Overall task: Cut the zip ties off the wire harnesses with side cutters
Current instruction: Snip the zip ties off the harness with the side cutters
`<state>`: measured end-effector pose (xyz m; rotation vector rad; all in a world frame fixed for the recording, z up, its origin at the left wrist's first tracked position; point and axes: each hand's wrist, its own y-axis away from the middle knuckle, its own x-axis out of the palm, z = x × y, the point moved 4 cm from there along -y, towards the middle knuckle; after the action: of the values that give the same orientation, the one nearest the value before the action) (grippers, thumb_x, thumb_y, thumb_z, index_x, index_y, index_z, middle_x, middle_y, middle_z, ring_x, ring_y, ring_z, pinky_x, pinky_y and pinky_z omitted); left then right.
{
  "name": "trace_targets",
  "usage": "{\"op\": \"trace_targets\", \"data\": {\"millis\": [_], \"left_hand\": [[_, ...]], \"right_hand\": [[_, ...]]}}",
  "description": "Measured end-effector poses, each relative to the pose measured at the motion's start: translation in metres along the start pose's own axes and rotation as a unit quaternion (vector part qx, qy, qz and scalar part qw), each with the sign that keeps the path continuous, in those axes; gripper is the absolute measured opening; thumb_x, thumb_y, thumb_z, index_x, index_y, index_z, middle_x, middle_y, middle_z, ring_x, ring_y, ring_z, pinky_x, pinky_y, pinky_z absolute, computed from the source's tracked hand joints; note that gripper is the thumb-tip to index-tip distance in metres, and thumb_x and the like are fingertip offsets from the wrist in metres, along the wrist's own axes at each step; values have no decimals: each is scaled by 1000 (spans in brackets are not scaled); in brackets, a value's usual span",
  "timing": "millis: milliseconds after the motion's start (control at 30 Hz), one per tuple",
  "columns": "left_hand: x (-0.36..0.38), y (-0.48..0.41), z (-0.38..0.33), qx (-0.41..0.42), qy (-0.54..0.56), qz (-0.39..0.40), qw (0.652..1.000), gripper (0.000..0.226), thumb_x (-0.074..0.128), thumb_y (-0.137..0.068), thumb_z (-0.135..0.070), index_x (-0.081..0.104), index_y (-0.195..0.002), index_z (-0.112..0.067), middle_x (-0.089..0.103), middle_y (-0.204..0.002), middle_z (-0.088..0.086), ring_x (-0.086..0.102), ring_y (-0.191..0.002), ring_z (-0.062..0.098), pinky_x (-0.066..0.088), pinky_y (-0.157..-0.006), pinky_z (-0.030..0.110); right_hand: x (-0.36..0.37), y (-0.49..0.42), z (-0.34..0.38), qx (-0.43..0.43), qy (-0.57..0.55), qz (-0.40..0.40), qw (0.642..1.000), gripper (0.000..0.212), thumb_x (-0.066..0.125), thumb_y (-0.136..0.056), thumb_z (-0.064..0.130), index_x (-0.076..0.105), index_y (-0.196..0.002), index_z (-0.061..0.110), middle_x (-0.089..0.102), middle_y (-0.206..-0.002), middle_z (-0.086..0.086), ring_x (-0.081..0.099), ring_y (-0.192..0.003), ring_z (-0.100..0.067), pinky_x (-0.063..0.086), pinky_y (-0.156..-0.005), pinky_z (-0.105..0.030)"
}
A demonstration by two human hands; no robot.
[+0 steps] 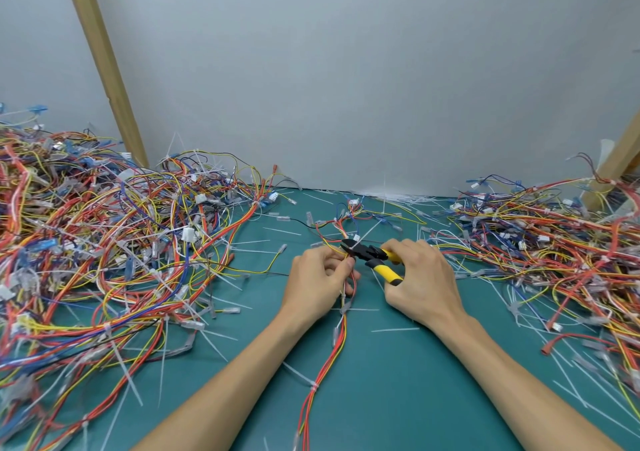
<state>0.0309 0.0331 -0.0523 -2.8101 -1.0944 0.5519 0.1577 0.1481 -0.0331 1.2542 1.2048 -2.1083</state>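
Left hand grips a thin harness of red, orange and yellow wires, thumb and fingers curled round it. Right hand is clamped on the yellow-and-black handles of steel side cutters. The cutter nose meets the wires just above the left thumb. The harness runs between both wrists over a green mat. A tangled multicoloured wire pile lies left of the left hand, and a second wire heap lies right of the right hand.

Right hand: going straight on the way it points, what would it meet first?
Probably the wire harness just beyond the side cutters it holds, then the left hand gripping it; depth is unclear.
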Motion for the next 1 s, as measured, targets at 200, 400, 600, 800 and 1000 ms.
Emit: {"op": "trace_targets", "data": {"millis": [200, 400, 600, 800, 1000], "left_hand": [[0, -1, 1, 0, -2, -1, 1000, 16, 61, -94, -16, 66, -80, -9, 73, -67, -8, 63, -48, 7, 53, -56, 20], [0, 1, -1, -1, 4, -1, 1000, 17, 61, -94, -15, 65, -80, -7, 74, -67, -7, 63, -48, 9, 53, -55, 20], [-1, 1, -2, 0, 5, -2, 1000, 17, 61, -94, -15, 66, -81, -5, 74, -68, -6, 62, -48, 8, 52, -54, 20], [0, 0, 0, -1, 5, -1, 1000, 18, 60, -94, -16, 66, -80, -7, 73, -67, -8, 63, -49, 8, 56, -57, 24], [1, -2, 2, 0, 10, -3, 1000, 18, 61, -94, -16, 65, -80, -6, 73, -67, -6, 63, -49, 10, 55, -57, 25]], "right_hand": [[0, 0, 0, -1, -4, 4, 1000, 30, 70, -72, 23, 63, -101, 25, 56, -79, 9, 48, -80, -20, 36, -70, -31], [0, 1, 0, -4, -4, 0, 1000, 30, 70, -72, 24, 63, -101, 24, 56, -79, 9, 47, -80, -20, 36, -69, -31], [0, 1, -1, -10, -13, -13, 1000, 32, 74, -73, 25, 63, -102, 24, 60, -86, 9, 51, -84, -21, 39, -70, -30], [-1, 2, 0, -8, -41, -21, 999, 43, 75, -71, 24, 63, -113, 28, 62, -99, 9, 54, -95, -20, 43, -73, -30], [0, 2, 0, -13, -36, -20, 999, 44, 74, -70, 22, 64, -112, 26, 62, -100, 8, 53, -94, -21, 43, -75, -30]]}}
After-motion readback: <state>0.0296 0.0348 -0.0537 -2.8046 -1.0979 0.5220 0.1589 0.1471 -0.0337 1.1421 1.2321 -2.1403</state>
